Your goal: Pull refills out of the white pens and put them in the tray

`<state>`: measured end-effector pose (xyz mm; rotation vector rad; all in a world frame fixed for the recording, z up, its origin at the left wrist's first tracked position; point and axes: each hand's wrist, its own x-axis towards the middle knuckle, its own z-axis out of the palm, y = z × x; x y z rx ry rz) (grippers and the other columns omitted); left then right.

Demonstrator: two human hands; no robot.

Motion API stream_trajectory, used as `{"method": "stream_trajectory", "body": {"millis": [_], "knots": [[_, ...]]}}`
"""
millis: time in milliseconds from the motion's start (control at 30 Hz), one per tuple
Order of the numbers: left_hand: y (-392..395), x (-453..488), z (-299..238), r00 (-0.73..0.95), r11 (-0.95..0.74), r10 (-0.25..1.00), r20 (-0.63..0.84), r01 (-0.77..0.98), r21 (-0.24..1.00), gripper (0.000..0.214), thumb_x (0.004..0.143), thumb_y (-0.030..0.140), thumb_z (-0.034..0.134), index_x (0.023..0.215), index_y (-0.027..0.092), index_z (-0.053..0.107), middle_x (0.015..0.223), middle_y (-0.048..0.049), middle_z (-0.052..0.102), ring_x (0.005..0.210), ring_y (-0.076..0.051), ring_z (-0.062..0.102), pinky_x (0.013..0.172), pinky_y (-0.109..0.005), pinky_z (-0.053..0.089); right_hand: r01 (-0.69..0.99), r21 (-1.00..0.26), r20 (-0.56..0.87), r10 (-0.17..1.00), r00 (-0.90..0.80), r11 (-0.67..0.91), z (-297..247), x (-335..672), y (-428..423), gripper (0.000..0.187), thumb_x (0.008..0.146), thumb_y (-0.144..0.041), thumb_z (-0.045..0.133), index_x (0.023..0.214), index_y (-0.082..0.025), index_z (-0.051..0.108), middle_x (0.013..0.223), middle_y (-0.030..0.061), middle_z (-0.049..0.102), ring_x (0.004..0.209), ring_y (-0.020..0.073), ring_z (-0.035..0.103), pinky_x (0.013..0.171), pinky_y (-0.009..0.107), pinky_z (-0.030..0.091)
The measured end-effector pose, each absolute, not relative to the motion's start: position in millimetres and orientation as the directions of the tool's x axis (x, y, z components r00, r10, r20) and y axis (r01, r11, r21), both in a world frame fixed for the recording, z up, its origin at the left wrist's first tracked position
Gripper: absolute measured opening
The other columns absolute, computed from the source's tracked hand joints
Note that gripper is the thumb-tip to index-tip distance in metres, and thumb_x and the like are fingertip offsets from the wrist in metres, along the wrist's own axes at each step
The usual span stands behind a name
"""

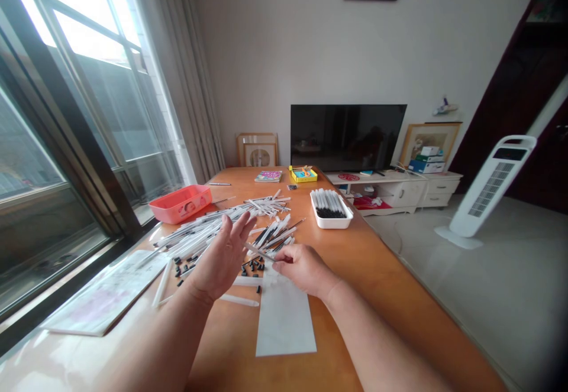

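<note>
My left hand [224,256] is raised over the wooden table [381,274], palm turned inward, fingers stretched out and apart, holding nothing. My right hand [302,268] rests beside it with fingers curled in a pinch on a thin pen refill [257,251] that points left toward the left palm. Under and behind both hands lies a heap of white pen barrels [222,223], with several small black caps [251,266] scattered near them. A white sheet of paper [284,321] lies flat just in front of my right hand.
A white tray [332,217] of assembled pens stands to the right of the heap, a red basket [181,203] to the left. A booklet [106,291] lies at the near left. A yellow box [303,174] and a book [268,176] sit at the far end.
</note>
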<state>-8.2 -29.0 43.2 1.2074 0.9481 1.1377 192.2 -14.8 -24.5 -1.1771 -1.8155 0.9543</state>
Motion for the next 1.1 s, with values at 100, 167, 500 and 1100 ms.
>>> {"method": "stream_trajectory", "body": {"millis": [100,167,500,1100], "knots": [[-25.1,-12.6,40.8,0.154,-0.055,0.984,0.089,-0.215,0.975,0.07,0.091,0.076,0.02,0.146,0.042,0.045,0.162,0.0036,0.033,0.153,-0.024,0.017,0.12,-0.053,0.02,0.325,-0.906,0.19,0.946,-0.264,0.272,-25.8,192.1,-13.4,0.011,0.076,-0.034,0.072,0.078,-0.024,0.076,0.062,-0.0016,0.063,0.057,0.0141,0.051,0.054,0.025,0.033],[-20.7,-16.2,38.7,0.112,-0.062,0.989,0.092,-0.25,0.966,0.072,0.09,0.077,0.024,0.146,0.036,0.046,0.161,-0.0021,0.037,0.152,-0.025,0.023,0.119,-0.051,0.023,0.307,-0.914,0.189,0.948,-0.255,0.264,-25.9,192.3,-12.3,0.011,0.076,-0.034,0.072,0.078,-0.023,0.076,0.063,-0.0015,0.063,0.058,0.014,0.051,0.055,0.025,0.034],[-5.3,-23.4,5.2,0.049,-0.147,0.989,0.14,0.435,0.888,0.034,0.074,0.05,0.071,0.089,0.019,0.075,0.084,-0.0062,0.073,0.086,-0.026,0.065,0.077,-0.036,0.048,0.183,-0.957,0.182,0.959,-0.216,0.224,-16.6,201.3,-4.6,0.021,0.078,-0.034,0.069,0.087,-0.016,0.074,0.077,0.0016,0.07,0.068,0.0142,0.057,0.066,0.025,0.043],[1.5,-18.0,-10.4,0.335,-0.375,0.927,0.171,0.856,0.356,0.018,0.073,0.033,0.068,0.088,0.03,0.078,0.099,-0.0067,0.067,0.106,-0.031,0.055,0.091,-0.039,0.04,0.233,-0.941,0.21,0.964,-0.164,0.245,-14.0,205.5,-5.4,0.022,0.08,-0.037,0.065,0.085,-0.017,0.073,0.076,0.0013,0.07,0.067,0.0144,0.057,0.064,0.025,0.043]]}}
